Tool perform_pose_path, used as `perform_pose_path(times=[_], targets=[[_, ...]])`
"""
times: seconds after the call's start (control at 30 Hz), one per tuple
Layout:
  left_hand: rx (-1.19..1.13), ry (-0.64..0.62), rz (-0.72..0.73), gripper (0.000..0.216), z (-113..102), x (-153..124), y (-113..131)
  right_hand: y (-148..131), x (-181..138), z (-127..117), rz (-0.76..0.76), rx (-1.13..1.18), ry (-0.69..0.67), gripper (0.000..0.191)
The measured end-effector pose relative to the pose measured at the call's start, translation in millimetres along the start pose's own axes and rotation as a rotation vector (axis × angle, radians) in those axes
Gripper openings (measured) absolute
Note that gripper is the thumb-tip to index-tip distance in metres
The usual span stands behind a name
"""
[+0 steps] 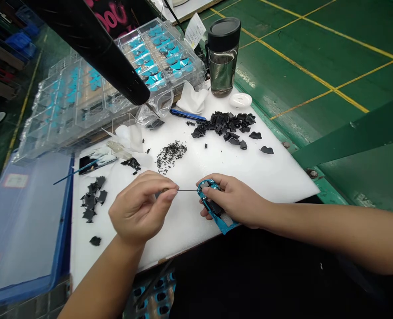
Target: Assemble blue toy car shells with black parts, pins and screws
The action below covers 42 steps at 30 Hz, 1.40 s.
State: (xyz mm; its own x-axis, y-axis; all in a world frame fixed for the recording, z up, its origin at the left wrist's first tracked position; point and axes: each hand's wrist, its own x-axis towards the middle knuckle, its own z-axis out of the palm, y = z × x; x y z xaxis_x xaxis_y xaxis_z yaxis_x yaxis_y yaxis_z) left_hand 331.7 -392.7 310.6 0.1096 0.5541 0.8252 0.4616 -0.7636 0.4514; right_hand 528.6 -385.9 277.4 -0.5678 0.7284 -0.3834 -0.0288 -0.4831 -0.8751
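I had the left hand [141, 208] pinching a thin pin [187, 190], aimed 3 o'clock at the blue housing [225, 226] clasped in the right hand [234, 199].

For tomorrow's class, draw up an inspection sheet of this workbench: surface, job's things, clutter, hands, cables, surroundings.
Surface: white foam sheet.
Job's things: thin black pin; blue-edged plastic part; heap of tiny black pins; piles of black moulded pieces.
Clutter: lidded glass bottle; crumpled tissue; blue-handled tool.
Hands: left hand pinches the pin; right hand grips the part.
Cables: thin black cord beyond the trays.
Surroundings: clear trays of blue parts; green floor with yellow lines.
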Motion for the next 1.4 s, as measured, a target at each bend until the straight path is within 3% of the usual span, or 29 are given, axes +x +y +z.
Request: perform_pose_path(times=[0.2, 0.37, 0.53, 0.73, 1.03, 1.13, 1.2, 1.3, 1.4], targets=[[-0.016, 0.059, 0.0, 0.002, 0.5, -0.7, -0.5, 0.1, 0.0, 0.1, -0.007, -0.003, -0.003, 0.013], [0.008, 0.005, -0.007, 0.002, -0.5, -0.6, 0.5, 0.1, 0.4, -0.2, -0.007, -0.007, -0.007, 0.011], [-0.018, 0.076, 0.011, 0.001, 0.0, 0.6, 0.8, 0.4, 0.4, -0.3, -0.014, -0.01, -0.008, 0.011], [-0.037, -0.012, -0.01, 0.003, -0.3, -0.1, 1.7, 0.4, -0.3, -0.3, -0.011, 0.0, -0.009, 0.011], [-0.074, 0.165, 0.043, 0.008, -1.7, 2.5, -3.0, 0.2, 0.3, -0.7, 0.006, 0.01, -0.001, 0.012], [0.016, 0.273, -0.01, 0.015, -10.2, 8.1, -1.0, -1.9, -0.5, -0.4, 0.015, 0.013, -0.002, 0.012], [0.107, 0.438, 0.047, 0.024, -22.6, 16.1, 0.7, -4.3, -2.4, 0.2, 0.023, -0.001, 0.0, 0.013], [0.293, 0.727, 0.214, 0.027, -51.8, 31.1, 0.4, -7.2, -5.3, 1.0, 0.044, -0.038, 0.017, 0.019], [0.535, 0.862, 0.156, 0.016, -84.0, 41.5, -10.2, -7.2, -4.9, 0.7, 0.062, -0.072, 0.013, 0.027]])
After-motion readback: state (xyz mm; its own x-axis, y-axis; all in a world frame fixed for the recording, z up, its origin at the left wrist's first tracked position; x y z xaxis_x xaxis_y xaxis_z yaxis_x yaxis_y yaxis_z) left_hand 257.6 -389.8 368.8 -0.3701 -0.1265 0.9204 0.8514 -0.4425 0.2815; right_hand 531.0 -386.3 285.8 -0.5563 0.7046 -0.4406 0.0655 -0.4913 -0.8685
